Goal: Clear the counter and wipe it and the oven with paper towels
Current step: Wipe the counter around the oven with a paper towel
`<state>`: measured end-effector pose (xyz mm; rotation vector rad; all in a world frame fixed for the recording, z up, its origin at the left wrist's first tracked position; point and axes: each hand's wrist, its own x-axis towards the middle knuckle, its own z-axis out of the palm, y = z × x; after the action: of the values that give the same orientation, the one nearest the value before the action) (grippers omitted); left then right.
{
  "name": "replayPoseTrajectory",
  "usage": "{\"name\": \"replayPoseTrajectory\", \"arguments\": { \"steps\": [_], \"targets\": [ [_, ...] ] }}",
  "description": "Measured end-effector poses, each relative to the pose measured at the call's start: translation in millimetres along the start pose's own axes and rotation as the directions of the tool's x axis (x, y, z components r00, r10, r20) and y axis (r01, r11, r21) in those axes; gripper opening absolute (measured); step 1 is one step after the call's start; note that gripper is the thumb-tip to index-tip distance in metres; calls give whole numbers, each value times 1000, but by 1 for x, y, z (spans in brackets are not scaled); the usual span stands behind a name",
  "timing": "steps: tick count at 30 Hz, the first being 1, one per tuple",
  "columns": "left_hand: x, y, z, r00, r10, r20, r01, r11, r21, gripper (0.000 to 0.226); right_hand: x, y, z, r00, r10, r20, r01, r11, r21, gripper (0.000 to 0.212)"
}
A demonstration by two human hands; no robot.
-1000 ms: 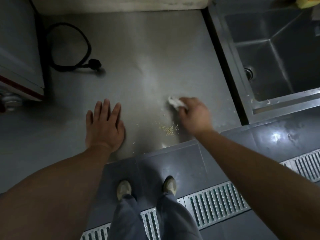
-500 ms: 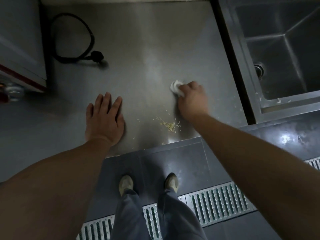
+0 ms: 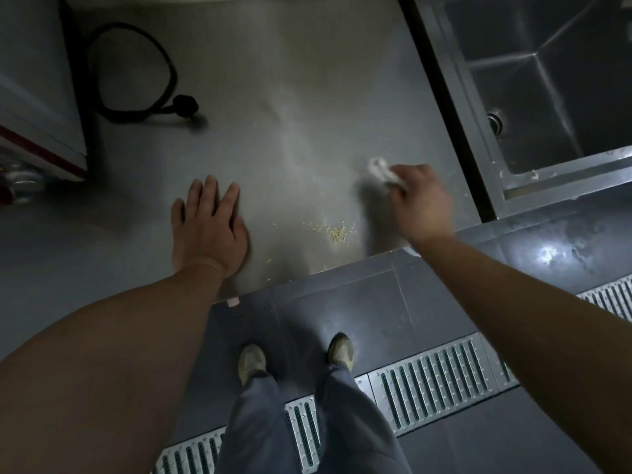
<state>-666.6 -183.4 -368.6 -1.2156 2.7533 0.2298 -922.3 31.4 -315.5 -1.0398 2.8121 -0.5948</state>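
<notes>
One wad of paper towel [image 3: 383, 171], bunched in the clenched right hand [image 3: 422, 203], presses on the steel counter [image 3: 307, 80] near the sink [image 3: 547, 97]. The left hand [image 3: 208, 227] lies flat and open, grasping nothing. A small heap of crumbs [image 3: 333, 231] sits between the hands, close to the counter's front edge; a careless sweep toward the body would likely push them onto the floor.

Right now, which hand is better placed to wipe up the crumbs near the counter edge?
Right hand: it grips the paper towel beside the crumbs. Left hand lies flat, empty.
</notes>
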Motion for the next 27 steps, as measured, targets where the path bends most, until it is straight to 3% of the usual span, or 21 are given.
{"name": "replayPoseTrajectory", "arguments": {
  "steps": [4,8,13,18,22,27],
  "targets": [
    [0,1,-1,1000,1,6,-1,1000,-21,58,-24,45,-9,978,208,21,-204,972,-118,35],
    [0,-2,1,1000,22,10,-21,999,-28,60,-44,28,6,946,324,1,-322,940,-110,35],
    [0,-14,0,992,108,69,-107,994,-23,63,-58,-43,37,936,351,18,-350,935,-63,31],
    [6,-53,-17,938,317,144,-325,945,34,65,-72,-103,59,912,405,68,-408,912,37,37],
    [-2,-71,-19,946,279,166,-285,958,14,63,-72,-125,65,876,476,78,-481,873,76,37],
    [-18,-82,-14,953,243,180,-248,969,5,62,-74,-142,69,892,439,107,-446,893,52,37]
  ]
}}
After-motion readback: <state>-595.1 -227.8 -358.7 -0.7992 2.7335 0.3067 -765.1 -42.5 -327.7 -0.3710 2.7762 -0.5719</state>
